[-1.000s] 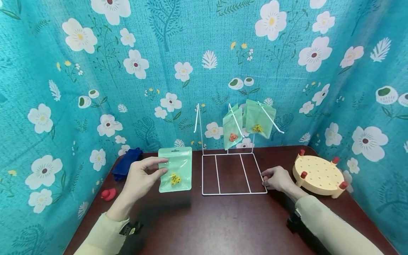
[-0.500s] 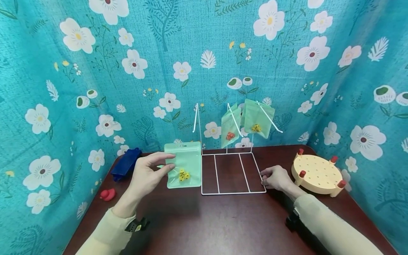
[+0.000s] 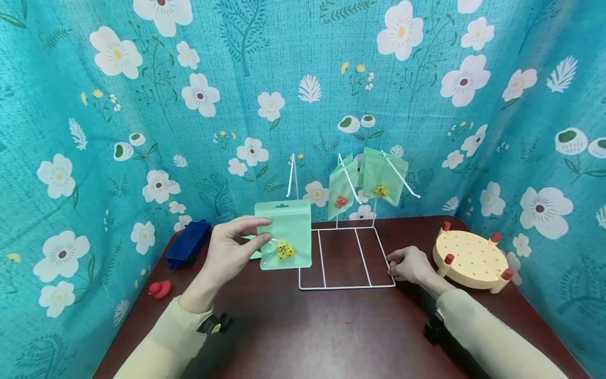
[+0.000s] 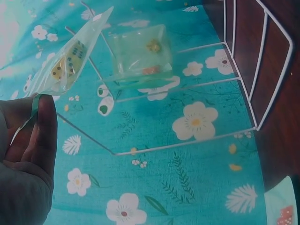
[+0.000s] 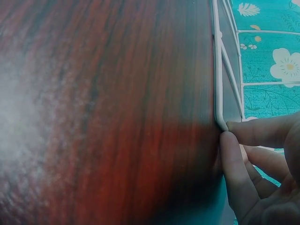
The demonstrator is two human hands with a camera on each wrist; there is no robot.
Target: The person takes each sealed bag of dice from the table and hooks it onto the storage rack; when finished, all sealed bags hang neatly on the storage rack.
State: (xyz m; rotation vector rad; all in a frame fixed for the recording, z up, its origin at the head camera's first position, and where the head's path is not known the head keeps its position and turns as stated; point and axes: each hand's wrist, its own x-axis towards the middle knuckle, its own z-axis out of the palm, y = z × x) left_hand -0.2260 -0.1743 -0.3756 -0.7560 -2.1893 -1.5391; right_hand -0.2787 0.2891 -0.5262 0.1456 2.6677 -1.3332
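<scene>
My left hand pinches the left edge of a green zip pouch between thumb and fingers. Yellow dice show through its front, and a hang slot is at its top. The pouch is upright, overlapping the left part of a white wire display rack. At the rack's front right corner, my right hand pinches the base wire, as the right wrist view shows with thumb and finger. One pouch with orange-red dice and another with yellow dice hang from the rack's middle and right prongs.
A further pouch with red dice lies on the table, mostly hidden behind my left hand in the head view. A dark blue item and red rubber duck are left. A cream pegged stool lies right.
My left hand has carried the pouch rightward and up, from left of the rack to in front of its left side. The right hand stays on the rack's corner.
</scene>
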